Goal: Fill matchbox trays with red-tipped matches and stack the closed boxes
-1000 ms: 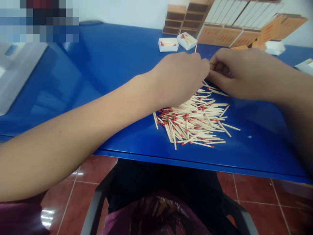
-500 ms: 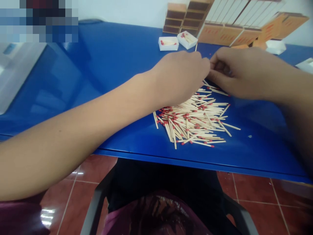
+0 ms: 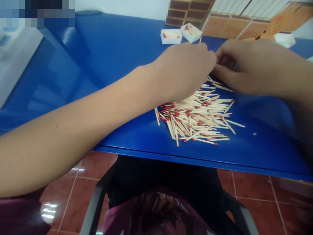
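Observation:
A loose pile of red-tipped matches (image 3: 198,119) lies on the blue table (image 3: 117,58) near its front edge. My left hand (image 3: 186,70) hovers over the far end of the pile, back up and fingers curled under. One match end (image 3: 200,39) pokes out above its knuckles. My right hand (image 3: 254,67) meets it fingertip to fingertip, its fingers pinched together. What lies between the right fingers is hidden.
Two open white trays holding matches (image 3: 171,36) (image 3: 191,32) sit behind my hands. Stacked matchboxes (image 3: 186,11) and orange sleeves (image 3: 234,27) line the back edge. Another white tray (image 3: 285,39) is at far right, a pale grey object (image 3: 14,62) at far left.
Both hands stay joined over the far end of the pile. The whole view has shifted slightly, so the table and boxes sit higher in the picture.

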Available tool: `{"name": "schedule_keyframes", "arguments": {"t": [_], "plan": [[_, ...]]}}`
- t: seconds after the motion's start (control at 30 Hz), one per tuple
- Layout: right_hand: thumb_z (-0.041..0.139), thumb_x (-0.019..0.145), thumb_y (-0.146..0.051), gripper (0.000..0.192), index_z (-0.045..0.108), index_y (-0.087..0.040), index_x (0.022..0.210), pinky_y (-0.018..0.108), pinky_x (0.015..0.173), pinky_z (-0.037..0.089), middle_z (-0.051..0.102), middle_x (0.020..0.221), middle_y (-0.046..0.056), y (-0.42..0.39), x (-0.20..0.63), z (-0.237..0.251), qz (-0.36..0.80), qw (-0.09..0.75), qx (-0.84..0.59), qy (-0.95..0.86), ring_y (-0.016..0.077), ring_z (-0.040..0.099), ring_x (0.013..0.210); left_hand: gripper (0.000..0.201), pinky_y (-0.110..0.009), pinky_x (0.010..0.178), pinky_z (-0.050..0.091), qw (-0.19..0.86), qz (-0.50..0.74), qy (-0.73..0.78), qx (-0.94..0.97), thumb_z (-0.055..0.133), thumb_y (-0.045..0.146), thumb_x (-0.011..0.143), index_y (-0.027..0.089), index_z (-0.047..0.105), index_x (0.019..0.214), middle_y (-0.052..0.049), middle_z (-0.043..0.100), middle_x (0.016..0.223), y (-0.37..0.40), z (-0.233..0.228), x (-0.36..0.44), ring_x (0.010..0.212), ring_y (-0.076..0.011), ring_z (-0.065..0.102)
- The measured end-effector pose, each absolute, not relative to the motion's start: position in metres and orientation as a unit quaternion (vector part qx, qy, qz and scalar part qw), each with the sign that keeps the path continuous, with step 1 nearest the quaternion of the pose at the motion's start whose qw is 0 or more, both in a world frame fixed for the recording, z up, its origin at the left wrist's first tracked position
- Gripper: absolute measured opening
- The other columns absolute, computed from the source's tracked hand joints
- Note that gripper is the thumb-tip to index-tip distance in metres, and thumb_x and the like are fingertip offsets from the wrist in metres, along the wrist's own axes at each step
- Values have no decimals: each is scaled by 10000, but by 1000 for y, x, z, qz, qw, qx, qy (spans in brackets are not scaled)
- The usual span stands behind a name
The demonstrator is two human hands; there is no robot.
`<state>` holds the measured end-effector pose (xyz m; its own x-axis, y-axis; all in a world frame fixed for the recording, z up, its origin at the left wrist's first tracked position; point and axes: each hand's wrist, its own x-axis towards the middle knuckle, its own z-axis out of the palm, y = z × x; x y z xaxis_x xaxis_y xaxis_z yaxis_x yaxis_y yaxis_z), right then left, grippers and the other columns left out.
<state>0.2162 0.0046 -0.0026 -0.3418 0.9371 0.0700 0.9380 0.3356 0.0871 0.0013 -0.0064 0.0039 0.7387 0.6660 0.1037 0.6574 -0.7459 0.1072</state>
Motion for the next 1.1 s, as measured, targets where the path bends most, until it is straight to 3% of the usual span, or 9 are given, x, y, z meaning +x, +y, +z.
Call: {"name": "schedule_keyframes", "arguments": {"t": [0.3,0.43,0.73,1.1], "plan": [[416,932,-597,331,444,-277,854,380,605,334,595,805,64,2,212,0,-39,-1,-575,-817,223,485,632,465,-549,1020,524,-15,55,337,940,546,302,1076,-1,596,1425,-292,612,1391,-8,4,1,1252,-461,640],[405,920,-647,378,429,-280,834,376,592,318,562,769,53,4,214,-1,-40,8,-577,-816,208,424,592,451,-521,1056,508,-25,54,330,942,539,279,1078,-8,591,1422,-294,598,1412,-9,5,1,1281,-444,630],[398,941,-692,420,428,-286,836,376,576,268,535,748,46,6,218,-4,-45,18,-569,-821,213,413,593,457,-484,1058,495,-34,36,324,945,499,274,1092,-20,568,1435,-302,585,1416,-10,6,0,1302,-438,617],[422,966,-680,428,453,-279,821,367,574,235,494,707,28,10,226,-8,-63,25,-551,-832,197,371,577,414,-550,1089,495,-34,29,318,947,537,211,1068,-25,600,1401,-293,613,1399,-9,8,0,1297,-449,619]]}}
